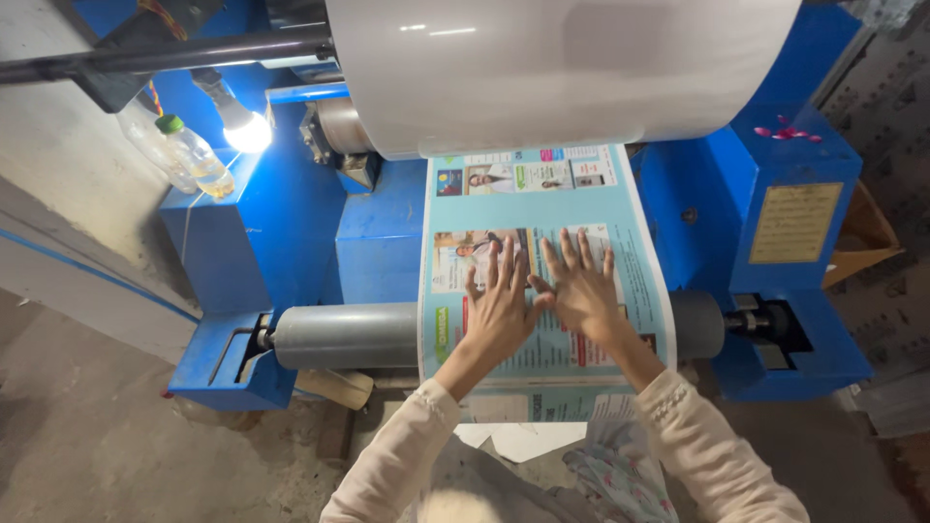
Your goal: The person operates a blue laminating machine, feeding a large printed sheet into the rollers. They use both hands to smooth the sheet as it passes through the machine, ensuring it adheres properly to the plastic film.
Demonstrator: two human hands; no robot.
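A printed light-blue sheet (635, 232) with pictures and text blocks runs down from under a big white film roll (562, 68) and over a grey roller (344, 336) of a blue machine. My left hand (499, 310) lies flat on the sheet, fingers spread. My right hand (581, 286) lies flat beside it, thumbs almost touching. Both palms press the sheet against the roller. Neither hand holds anything.
The blue machine frame (804, 281) stands on both sides of the roller. A lit bulb (247, 131) and a plastic bottle (199, 155) sit at the upper left. A dark bar (165, 53) crosses the top left. Paper scraps (523, 441) lie on the concrete floor.
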